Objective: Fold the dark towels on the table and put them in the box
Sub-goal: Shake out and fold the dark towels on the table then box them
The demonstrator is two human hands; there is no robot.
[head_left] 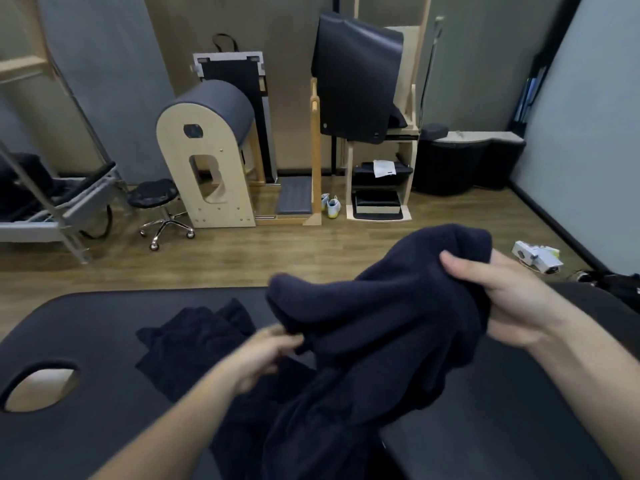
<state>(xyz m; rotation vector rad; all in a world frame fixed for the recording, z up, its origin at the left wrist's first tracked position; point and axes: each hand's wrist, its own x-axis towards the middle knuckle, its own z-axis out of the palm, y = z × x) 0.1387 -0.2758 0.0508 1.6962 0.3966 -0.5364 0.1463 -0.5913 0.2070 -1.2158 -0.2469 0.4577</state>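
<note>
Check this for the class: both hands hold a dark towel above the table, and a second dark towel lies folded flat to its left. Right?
Not quite. The head view shows the left hand and right hand holding a towel above the table, but the second towel lies crumpled, not folded.

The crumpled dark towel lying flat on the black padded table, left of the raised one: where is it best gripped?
Probably at the pointed corner of the crumpled dark towel sticking out on its far left, coming from above with the left hand; that corner lies clear on the black padded table, while the right edge is overlapped.
</note>
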